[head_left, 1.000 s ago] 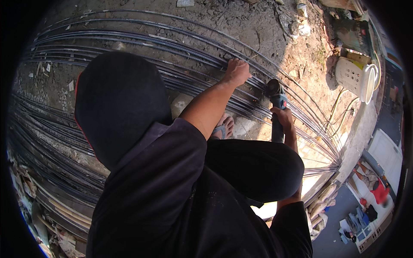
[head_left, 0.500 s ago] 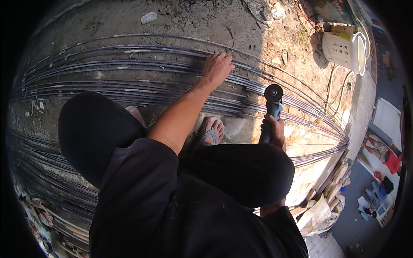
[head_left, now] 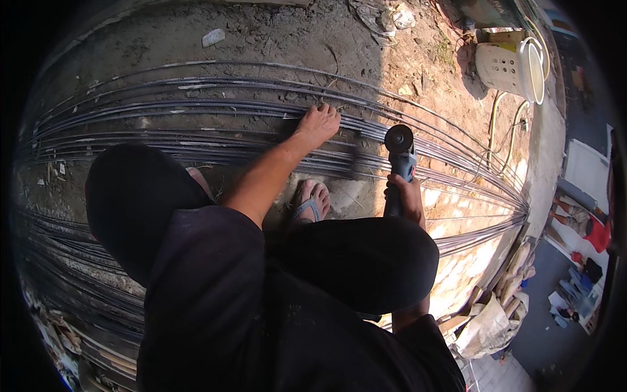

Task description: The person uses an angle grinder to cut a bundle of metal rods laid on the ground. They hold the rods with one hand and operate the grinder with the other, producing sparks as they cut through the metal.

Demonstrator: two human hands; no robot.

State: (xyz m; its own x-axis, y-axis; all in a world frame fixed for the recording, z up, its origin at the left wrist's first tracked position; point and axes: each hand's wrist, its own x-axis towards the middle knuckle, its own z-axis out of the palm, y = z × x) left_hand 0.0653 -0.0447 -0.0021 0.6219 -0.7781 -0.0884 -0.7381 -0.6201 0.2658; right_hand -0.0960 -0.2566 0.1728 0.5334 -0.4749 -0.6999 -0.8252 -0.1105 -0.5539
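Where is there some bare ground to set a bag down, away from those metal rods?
Mostly bare dirt lies beyond the outermost rod, right of the white scrap; another patch, sunlit, lies between the rods and the white basket. It's crowded around the left hand and the grinder in the right hand.

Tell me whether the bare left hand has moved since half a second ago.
Yes: the left hand has come inward, nearer the planted grey strapped sandal.

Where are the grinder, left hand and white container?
Grinder [head_left: 402, 166]: head view, on its body.
Left hand [head_left: 318, 124]: head view, on its back.
White container [head_left: 510, 77]: head view, on its side wall.
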